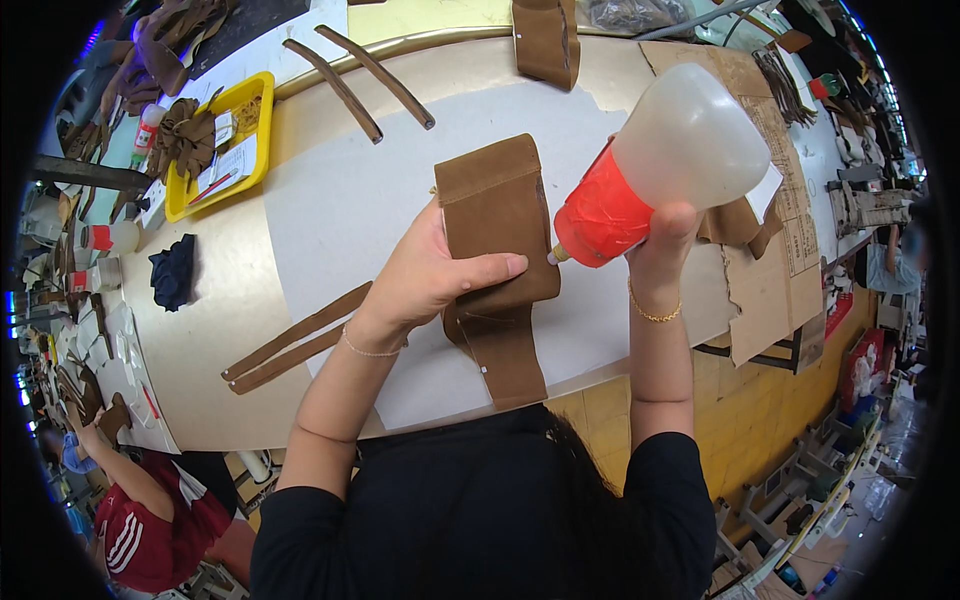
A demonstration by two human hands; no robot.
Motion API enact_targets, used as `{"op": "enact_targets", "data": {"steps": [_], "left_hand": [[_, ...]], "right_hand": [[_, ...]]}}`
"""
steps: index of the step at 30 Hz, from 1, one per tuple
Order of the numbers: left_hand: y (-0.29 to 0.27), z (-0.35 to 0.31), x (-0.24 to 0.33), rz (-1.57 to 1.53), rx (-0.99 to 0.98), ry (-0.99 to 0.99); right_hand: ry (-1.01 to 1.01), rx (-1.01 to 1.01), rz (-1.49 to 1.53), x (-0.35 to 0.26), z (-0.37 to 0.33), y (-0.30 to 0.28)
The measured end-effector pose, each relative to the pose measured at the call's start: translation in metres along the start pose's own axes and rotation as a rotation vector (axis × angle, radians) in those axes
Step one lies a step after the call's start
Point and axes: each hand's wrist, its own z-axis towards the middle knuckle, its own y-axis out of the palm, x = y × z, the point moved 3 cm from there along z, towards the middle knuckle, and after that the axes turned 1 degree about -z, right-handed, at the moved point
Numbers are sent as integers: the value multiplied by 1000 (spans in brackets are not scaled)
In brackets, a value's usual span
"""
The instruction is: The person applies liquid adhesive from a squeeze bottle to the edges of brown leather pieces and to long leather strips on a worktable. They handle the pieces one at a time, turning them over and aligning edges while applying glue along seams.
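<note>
Nearest: a dark shirt (450,520). Right hand (662,252) grips a red-wrapped bottle (660,165), slanting down-left toward the brown piece (495,215), pinched by the left hand (435,268) over the surface (220,320), long axis running away from wearer. Yellow tray (262,130) holds brown scraps (187,138), papers (235,165).

own hands (425,268) 2 | held bottle (655,165) 1 | loose strips (378,77) 4 | yellow tray (265,125) 1

The head view looks steeply down from above the person's torso (450,510), facing the nearby worktable (230,320); the left hand (430,265) and right hand (665,245) sit close, near mid-view, while its fisheye sweep reaches well past both.
</note>
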Motion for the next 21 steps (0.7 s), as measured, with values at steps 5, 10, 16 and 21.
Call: {"op": "enact_targets", "data": {"steps": [5, 10, 16, 21], "left_hand": [[-2, 2, -1, -38, 34, -4], [-11, 6, -10, -216, 101, -89], [-24, 16, -39, 84, 62, 0], [-29, 23, -54, 280, -10, -68]], "right_hand": [[21, 15, -68, 17, -19, -15], [184, 33, 307, 24, -25, -19], [313, 41, 653, 18, 1, -28], [267, 165, 448, 36, 11, -33]]}}
